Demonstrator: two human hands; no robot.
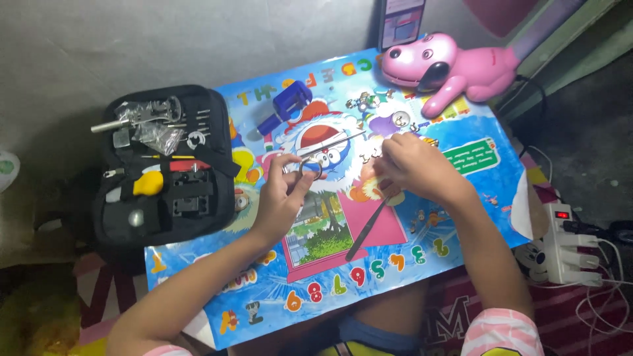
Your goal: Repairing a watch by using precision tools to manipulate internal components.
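Head view records the left hand [282,191] pinching a small metal ring [311,169] above the colourful cartoon table [461,217], while the right hand [412,165] grips black tweezers [369,229] beside it, fingers closed.

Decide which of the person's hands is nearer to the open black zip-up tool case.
Left. The left hand, pinching a small metal ring, sits just right of the black tool case; the right hand lies farther right, beyond the left hand.

Left edge: open tool case [165,165] blocks passage.
Far edge: pink toy dog [455,66] and blue tool [287,105] obstruct.
Near table [395,277]: open, except tweezers [369,231].
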